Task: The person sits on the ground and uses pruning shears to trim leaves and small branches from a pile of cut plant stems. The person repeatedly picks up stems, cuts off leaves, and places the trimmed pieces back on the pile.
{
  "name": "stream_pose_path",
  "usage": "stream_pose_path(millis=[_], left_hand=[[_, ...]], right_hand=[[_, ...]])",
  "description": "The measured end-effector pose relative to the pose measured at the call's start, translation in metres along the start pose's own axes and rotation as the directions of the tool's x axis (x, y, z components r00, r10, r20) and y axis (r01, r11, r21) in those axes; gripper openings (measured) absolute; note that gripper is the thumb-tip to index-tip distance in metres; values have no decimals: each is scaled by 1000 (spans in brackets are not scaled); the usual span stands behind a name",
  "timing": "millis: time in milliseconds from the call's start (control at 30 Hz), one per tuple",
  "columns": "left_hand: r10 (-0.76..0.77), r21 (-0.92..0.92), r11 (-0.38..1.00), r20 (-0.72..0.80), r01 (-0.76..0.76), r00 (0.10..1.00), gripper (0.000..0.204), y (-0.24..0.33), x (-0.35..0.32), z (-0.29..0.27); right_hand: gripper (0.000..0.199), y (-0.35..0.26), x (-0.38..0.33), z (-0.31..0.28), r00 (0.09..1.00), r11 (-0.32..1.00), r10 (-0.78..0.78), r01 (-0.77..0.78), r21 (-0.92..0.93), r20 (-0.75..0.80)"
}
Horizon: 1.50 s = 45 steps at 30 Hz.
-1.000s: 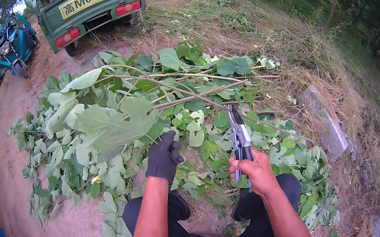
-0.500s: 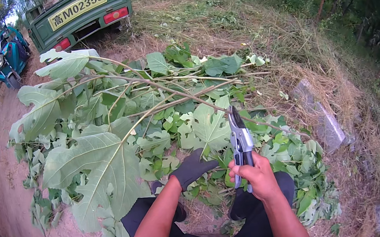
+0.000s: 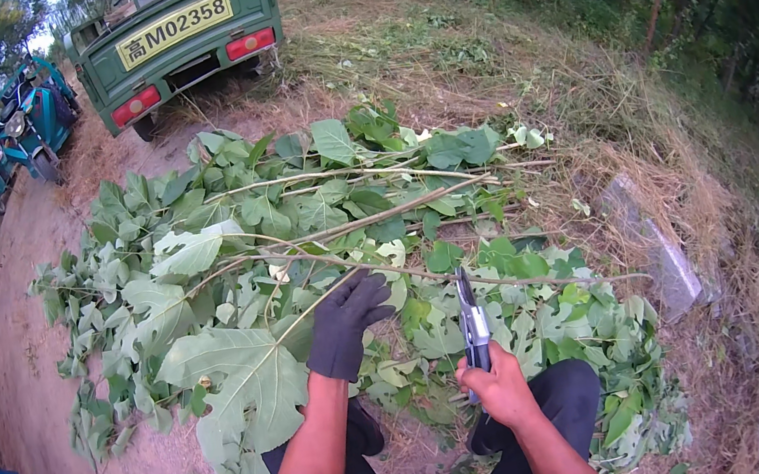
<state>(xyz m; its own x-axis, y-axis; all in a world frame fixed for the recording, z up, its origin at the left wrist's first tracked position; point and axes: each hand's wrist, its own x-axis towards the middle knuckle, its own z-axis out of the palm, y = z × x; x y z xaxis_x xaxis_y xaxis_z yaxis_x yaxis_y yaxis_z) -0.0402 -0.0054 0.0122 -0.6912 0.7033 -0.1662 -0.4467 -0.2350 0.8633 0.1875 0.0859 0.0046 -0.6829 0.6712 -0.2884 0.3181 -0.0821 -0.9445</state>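
Our dark-gloved left hand [image 3: 347, 325] is spread beside the long brownish leafy branch [image 3: 550, 280], over green leaves [image 3: 616, 329]; our bare right hand [image 3: 500, 388] clasps silver metal pruning shears [image 3: 474, 327]. If this branch rolls, the blades [image 3: 464, 291] may slip.

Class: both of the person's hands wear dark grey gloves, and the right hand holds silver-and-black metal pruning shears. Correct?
Not quite: the head view shows only the left hand wearing a dark grey glove. The right hand is bare, but does hold silver-and-black metal pruning shears.
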Motion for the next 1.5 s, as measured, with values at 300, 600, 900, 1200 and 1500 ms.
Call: stream_pose_path(millis=[300,600,900,1200,1500], left_hand=[[-47,-295,956,-174,-6,984,29,3,6,-13],[51,-150,984,-250,-91,967,23,-7,7,-22],[-22,-194,981,-171,-11,985,19,6,1,-23],[-115,-207,973,-33,106,993,27,10,-6,-16],[-96,-248,965,-18,89,995,31,2,-3,-12]], right_hand=[[31,6,-8,25,998,972,-34,44,-230,45],[37,7,-17,11,978,955,94,-36,-294,187],[54,-19,-35,-2,952,975,110,-47,-219,285],[65,-36,-21,30,971,902,-29,127,-412,236],[64,-23,-19,42,963,924,-128,202,-324,236]])
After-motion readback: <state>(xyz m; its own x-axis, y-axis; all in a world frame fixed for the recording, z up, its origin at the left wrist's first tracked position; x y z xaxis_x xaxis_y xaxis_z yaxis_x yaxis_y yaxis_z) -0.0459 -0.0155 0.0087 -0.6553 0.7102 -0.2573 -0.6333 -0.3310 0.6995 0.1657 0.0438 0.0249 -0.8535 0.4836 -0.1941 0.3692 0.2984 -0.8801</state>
